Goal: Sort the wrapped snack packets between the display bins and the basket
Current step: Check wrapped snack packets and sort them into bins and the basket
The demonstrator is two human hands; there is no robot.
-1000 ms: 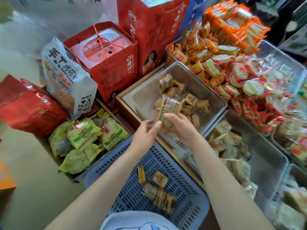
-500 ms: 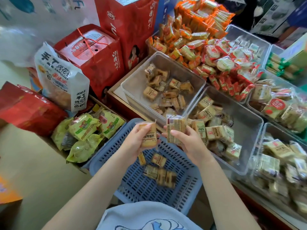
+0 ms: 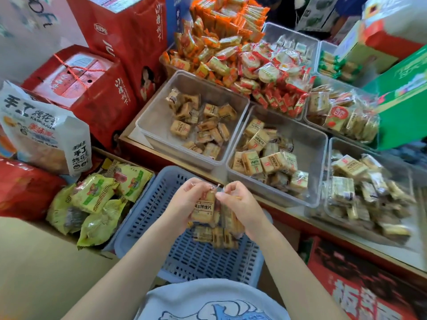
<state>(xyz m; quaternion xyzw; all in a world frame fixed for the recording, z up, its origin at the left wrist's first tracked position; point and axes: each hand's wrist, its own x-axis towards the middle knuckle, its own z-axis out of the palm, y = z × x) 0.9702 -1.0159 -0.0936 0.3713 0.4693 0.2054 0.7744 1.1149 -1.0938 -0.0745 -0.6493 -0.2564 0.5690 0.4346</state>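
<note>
left hand (image 3: 184, 205): curled round a tan packet (image 3: 203, 207), printed face up toward the camera, likely turned that way so the label can be read before sorting.
right hand (image 3: 240, 204): fingers bent, pinching the top seal of a second packet (image 3: 227, 217) just beside the first; only partly seen behind the hand, so kind not certain.
why held here: both hands directly over the blue basket (image 3: 147, 204), probably so a packet can drop in or go back to a bin with a short move.
basket contents: a small heap of tan packets (image 3: 215, 236) near the basket's far right corner, below the hands; roughly four or five, overlapped, exact count not clear.
near-left bin (image 3: 152, 116): clear, at the counter's near-left corner just beyond the basket; about fifteen tan packets bunched toward its right side, left part bare.
middle bin (image 3: 316, 158): clear, touching the first bin's right wall; a dozen or more larger tan packets, piled.
right bin (image 3: 332, 144): similar pale packets, blurred, too many to count.
far bins: orange-wrapped snacks (image 3: 221, 31) heaped high and red-and-white round crackers (image 3: 268, 70), uncountable.
left of basket: four green bags (image 3: 92, 195) showing, one white bag (image 3: 44, 132), two red boxes (image 3: 92, 84).
task judgement: sorting midway, packets in both basket and bins.
</note>
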